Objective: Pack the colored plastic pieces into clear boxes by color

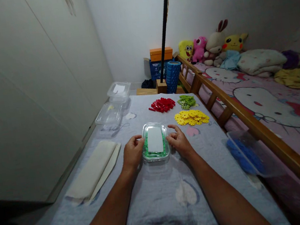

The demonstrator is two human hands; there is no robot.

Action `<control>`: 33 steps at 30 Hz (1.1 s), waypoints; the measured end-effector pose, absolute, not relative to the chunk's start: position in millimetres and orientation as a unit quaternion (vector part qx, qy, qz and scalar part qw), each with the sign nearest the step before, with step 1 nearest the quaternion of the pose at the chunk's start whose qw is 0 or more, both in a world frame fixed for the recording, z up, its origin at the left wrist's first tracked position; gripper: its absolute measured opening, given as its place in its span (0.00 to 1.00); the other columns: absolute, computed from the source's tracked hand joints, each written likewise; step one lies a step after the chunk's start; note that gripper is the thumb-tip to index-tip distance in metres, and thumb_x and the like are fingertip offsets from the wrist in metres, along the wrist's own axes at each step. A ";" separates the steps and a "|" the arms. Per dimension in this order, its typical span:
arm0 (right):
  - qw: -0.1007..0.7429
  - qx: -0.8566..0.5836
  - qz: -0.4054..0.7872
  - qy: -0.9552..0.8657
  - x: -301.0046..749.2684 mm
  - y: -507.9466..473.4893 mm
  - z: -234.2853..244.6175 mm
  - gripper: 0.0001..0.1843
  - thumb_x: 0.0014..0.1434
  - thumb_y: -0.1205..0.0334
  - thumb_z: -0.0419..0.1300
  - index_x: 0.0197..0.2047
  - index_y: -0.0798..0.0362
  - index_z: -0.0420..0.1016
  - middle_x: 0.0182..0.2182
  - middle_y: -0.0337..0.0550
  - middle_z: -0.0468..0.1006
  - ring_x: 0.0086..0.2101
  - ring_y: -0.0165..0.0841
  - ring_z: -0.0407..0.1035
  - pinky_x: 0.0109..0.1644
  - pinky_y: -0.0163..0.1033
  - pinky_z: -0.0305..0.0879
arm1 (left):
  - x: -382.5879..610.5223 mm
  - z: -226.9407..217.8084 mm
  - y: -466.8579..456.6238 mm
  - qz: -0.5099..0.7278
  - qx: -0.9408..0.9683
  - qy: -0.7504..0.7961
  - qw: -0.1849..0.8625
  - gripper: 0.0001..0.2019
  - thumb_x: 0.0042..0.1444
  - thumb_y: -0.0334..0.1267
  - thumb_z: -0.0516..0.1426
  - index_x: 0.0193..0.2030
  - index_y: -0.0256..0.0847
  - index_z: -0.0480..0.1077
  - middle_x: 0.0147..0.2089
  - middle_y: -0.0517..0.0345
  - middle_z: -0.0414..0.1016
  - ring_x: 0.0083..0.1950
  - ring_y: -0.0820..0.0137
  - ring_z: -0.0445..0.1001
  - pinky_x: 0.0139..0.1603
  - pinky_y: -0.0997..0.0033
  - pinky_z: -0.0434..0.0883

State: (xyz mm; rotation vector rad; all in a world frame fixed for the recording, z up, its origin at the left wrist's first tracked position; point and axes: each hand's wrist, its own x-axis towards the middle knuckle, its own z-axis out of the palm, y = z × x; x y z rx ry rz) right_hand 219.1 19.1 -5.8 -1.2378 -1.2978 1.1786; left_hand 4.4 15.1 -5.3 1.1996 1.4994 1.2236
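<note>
Hands gripped a lidded box of green pieces: left hand at nine o'clock, right hand at three. Fingers curled against its sides.

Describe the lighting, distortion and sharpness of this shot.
Head view: dim, soft light with dark corners; wide-angle lens splays the wooden bed rail and white wardrobe doors outward; the clear plastic box of green pieces, gripped by the left hand and right hand, looks sharp.

Blanket lies open this side of the box; piles (red, green, yellow) block beyond, bed rail rightward.
</note>
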 end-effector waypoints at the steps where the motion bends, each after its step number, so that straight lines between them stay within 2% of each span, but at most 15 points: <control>1: 0.476 -0.507 0.488 -0.528 219.0 18.9 -4.7 0.33 0.50 0.55 0.61 0.58 0.53 0.59 0.19 0.23 0.65 0.19 0.25 0.57 0.23 0.29 0.54 | 4.1 -4.3 14.7 0.483 0.485 0.602 0.410 0.21 0.50 0.52 0.60 0.43 0.36 0.76 0.26 0.61 0.72 0.28 0.70 0.70 0.29 0.74 0.64; 7: 0.479 -0.501 0.507 -0.513 216.8 17.8 -3.9 0.36 0.50 0.55 0.62 0.60 0.54 0.57 0.18 0.22 0.64 0.18 0.24 0.56 0.21 0.29 0.53 | 4.8 -6.2 14.5 0.492 0.482 0.588 0.424 0.20 0.50 0.50 0.60 0.43 0.36 0.76 0.24 0.64 0.69 0.27 0.71 0.67 0.28 0.75 0.63; 14: 0.470 -0.517 0.517 -0.495 216.1 16.7 -2.7 0.34 0.51 0.53 0.63 0.58 0.53 0.58 0.18 0.22 0.64 0.17 0.24 0.57 0.18 0.27 0.54 | 5.6 -9.7 14.1 0.499 0.474 0.583 0.432 0.20 0.51 0.51 0.60 0.44 0.37 0.74 0.26 0.63 0.71 0.27 0.71 0.69 0.28 0.75 0.63; 23: 0.428 -0.566 0.558 -0.431 210.8 -4.9 -0.1 0.32 0.55 0.43 0.60 0.57 0.52 0.60 0.18 0.26 0.67 0.15 0.26 0.61 0.15 0.27 0.52 | 8.6 -4.9 11.6 0.514 0.417 0.559 0.499 0.16 0.48 0.50 0.62 0.35 0.38 0.71 0.24 0.63 0.71 0.24 0.73 0.68 0.26 0.76 0.63; 33: 0.492 -0.513 0.556 -0.430 202.3 -11.7 -4.4 0.30 0.52 0.46 0.65 0.52 0.52 0.63 0.17 0.24 0.65 0.15 0.24 0.54 0.19 0.29 0.49 | 11.0 -2.8 14.3 0.518 0.378 0.536 0.549 0.17 0.44 0.50 0.64 0.33 0.38 0.70 0.24 0.65 0.70 0.22 0.76 0.66 0.25 0.76 0.63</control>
